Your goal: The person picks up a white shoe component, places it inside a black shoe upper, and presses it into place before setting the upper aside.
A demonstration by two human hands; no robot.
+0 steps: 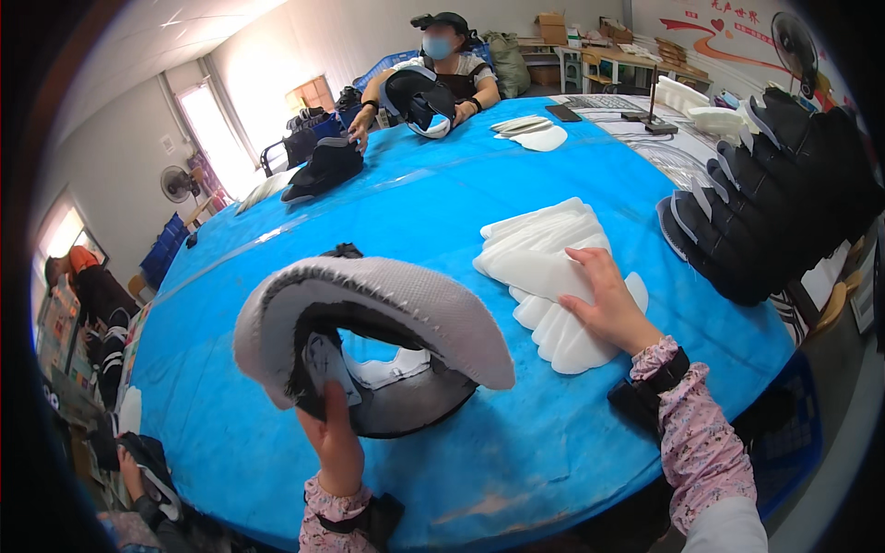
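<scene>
My left hand (336, 442) grips a shoe upper (406, 295) over the near part of the table, its thumb inside the opening. The upper has a light grey knit outside, dark lining and a stitched edge. Right of it, a fanned pile of thin white sole-shaped sheets (572, 336) lies on the blue table cover. My right hand (608, 300) rests over this pile, finger and thumb closed about the end of the top white sheet (525, 265). The undersides of its fingers are hidden.
Black shoe uppers (784, 194) with grey tongues stand in a row at the right edge. Across the blue-covered table (304, 226), a masked co-worker (442, 69) handles a black shoe upper (419, 97); another dark upper (324, 169), white sheets (535, 132) and a phone (563, 112) lie nearby.
</scene>
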